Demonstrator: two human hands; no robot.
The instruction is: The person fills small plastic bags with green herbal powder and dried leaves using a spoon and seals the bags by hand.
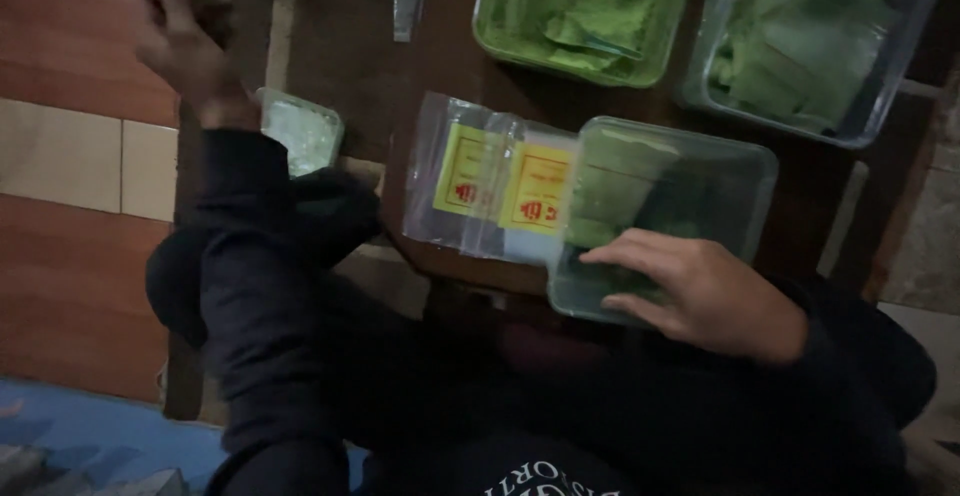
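Observation:
My right hand lies flat, fingers apart, on the near corner of a clear plastic box that holds pale green flat pieces. Just left of that box lie clear plastic bags with yellow labels, overlapping on the dark wooden table. My left hand is raised at the far left, fingers curled and blurred, close to something dark. Whether it holds anything is unclear. Both arms wear dark sleeves.
At the back stand a green tub and a clear tub, both full of green pieces. A small clear tub with whitish contents sits by my left forearm. To the left are a tiled floor and a blue mat.

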